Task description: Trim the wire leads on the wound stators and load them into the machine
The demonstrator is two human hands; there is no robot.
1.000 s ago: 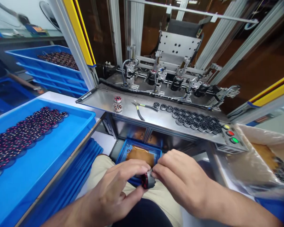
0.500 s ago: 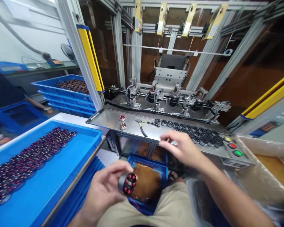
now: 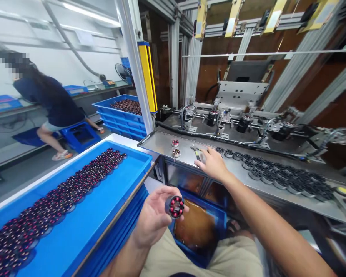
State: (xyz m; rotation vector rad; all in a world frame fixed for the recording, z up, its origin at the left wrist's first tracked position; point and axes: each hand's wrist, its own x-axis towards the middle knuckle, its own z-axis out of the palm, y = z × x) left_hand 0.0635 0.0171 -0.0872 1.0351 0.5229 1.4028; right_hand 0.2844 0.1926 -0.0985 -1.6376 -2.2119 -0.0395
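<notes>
My left hand (image 3: 158, 213) is closed around a small round motor part (image 3: 174, 207) with magenta windings inside a dark ring, held over my lap with its open face towards me. Out over the metal ledge, my right hand (image 3: 213, 163) comes down on a pair of cutting pliers (image 3: 196, 150) with green and black handles. Its thumb and fingers are apart around the handles and hide most of them. Left of the pliers stand a magenta-wound stator (image 3: 175, 143) and a copper-coloured one (image 3: 176, 153).
A blue tray (image 3: 132, 181) at left holds rows of wound motor parts. Black rings (image 3: 276, 175) crowd the ledge (image 3: 158, 140) at right. Behind it stands a machine with several fixtures (image 3: 245, 123). A person (image 3: 52, 96) sits at the far left beside stacked blue bins (image 3: 123, 123).
The view has turned left. My right hand has moved forward and left onto the pliers, which have stayed in place. My left hand still holds the motor part, turned more towards me.
</notes>
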